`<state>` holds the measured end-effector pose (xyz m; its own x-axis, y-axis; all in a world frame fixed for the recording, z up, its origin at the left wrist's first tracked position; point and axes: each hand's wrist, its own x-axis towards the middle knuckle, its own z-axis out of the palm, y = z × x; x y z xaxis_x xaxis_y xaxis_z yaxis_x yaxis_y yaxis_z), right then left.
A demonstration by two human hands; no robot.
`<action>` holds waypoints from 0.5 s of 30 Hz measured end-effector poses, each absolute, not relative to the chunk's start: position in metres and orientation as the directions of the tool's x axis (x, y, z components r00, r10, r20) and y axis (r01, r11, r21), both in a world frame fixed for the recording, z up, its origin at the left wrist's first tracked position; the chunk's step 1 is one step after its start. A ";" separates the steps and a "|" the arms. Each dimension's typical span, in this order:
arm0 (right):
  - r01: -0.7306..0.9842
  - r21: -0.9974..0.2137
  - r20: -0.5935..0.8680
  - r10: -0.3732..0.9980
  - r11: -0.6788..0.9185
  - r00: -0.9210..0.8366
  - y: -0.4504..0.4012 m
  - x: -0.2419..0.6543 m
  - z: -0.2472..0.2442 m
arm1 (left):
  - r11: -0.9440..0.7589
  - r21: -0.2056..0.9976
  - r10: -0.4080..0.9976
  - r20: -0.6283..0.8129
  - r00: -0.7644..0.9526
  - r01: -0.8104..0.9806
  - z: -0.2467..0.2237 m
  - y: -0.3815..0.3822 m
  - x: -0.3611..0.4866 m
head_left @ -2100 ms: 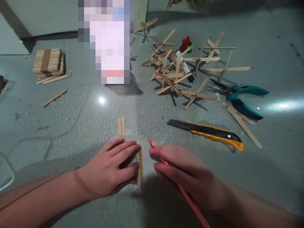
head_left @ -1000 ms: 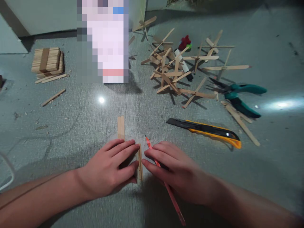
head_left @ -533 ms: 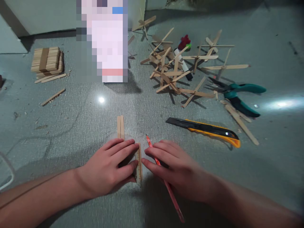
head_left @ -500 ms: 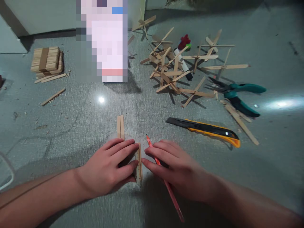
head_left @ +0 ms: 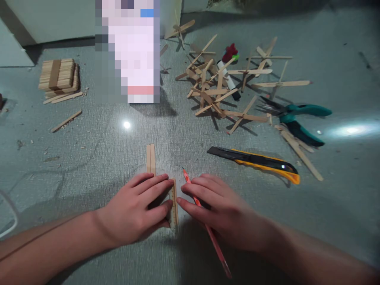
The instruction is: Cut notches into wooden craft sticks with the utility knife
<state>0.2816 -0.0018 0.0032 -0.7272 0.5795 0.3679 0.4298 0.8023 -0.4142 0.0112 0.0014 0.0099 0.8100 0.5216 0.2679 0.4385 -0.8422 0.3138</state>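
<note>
My left hand (head_left: 139, 208) lies over a short ruler (head_left: 174, 209), its fingertips and thumb pressed on the ruler's left side. Two craft sticks (head_left: 151, 158), side by side, stick out beyond the fingers of this hand; their near ends are hidden under it. In my right hand (head_left: 221, 209) is a red pencil (head_left: 212, 237), pinched between thumb and fingers. The sharpened tip points away from me, to the right of the ruler's far end. My right thumb tip touches or nearly touches the ruler's right edge.
A yellow and black utility knife (head_left: 258, 160) lies right of my hands, with teal-handled pliers (head_left: 292, 114) beyond it. Crossed craft-stick pieces (head_left: 210, 95) crowd around a white marker (head_left: 228, 79). Banded craft sticks (head_left: 56, 75) are at far left; a pixelated object (head_left: 136, 55) stands behind.
</note>
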 end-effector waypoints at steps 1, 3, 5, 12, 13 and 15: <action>0.427 -0.415 0.370 0.578 0.803 -0.727 -0.002 0.281 0.003 | -0.844 0.312 0.519 0.268 0.811 0.437 0.010 0.001 0.011; 0.426 -0.422 0.367 0.580 0.800 -0.727 -0.002 0.281 0.003 | -0.846 0.308 0.516 0.269 0.813 0.435 0.011 0.001 0.011; 0.425 -0.424 0.367 0.581 0.800 -0.727 -0.001 0.281 0.004 | -0.848 0.307 0.512 0.271 0.815 0.431 0.011 0.001 0.012; 0.437 -0.418 0.357 0.586 0.796 -0.727 -0.003 0.281 0.002 | -0.852 0.307 0.509 0.291 0.810 0.424 0.010 0.003 0.011; 0.434 -0.422 0.356 0.586 0.796 -0.728 -0.003 0.281 0.001 | -0.852 0.307 0.508 0.291 0.811 0.424 0.009 0.003 0.011; 0.430 -0.426 0.358 0.585 0.796 -0.728 -0.004 0.281 0.000 | -0.853 0.305 0.508 0.294 0.810 0.425 0.009 0.002 0.011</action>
<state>0.2810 -0.0041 0.0004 -0.7278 0.5851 0.3577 0.4303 0.7958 -0.4262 0.0110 0.0022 0.0092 0.8095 0.5083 0.2939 0.4247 -0.8525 0.3046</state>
